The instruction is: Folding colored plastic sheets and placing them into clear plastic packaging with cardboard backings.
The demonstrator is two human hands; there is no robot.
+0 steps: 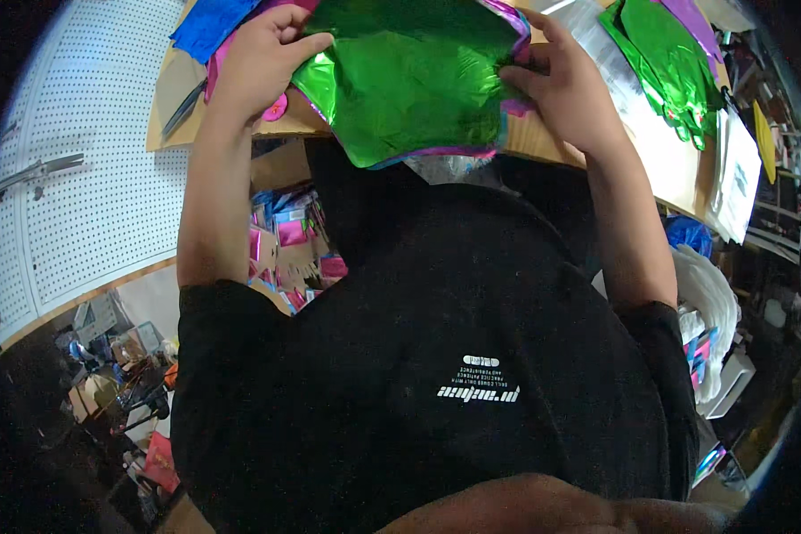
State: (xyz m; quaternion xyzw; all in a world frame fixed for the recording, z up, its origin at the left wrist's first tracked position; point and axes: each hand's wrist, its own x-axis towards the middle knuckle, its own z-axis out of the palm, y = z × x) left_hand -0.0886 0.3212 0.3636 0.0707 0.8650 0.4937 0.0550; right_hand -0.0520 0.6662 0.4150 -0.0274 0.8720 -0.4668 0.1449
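A shiny green foil sheet (418,89), perhaps a flat foil balloon, spans the space between my hands at the table's near edge. Pink, purple and blue edges peek out beneath it, so several layers seem to lie together. My left hand (260,67) pinches its left edge between thumb and curled fingers. On the opposite edge, my right hand (571,84) grips with the thumb on top and the fingers partly behind. The lower part of the foil hangs past the table edge towards my body.
The wooden table (543,138) carries blue foil (212,27) and a dark slim tool (184,109) at the left. More green foil (663,62) lies at the right beside white sheets (737,165). A white perforated board (98,151) stands left. Pink and blue packets (289,236) sit below.
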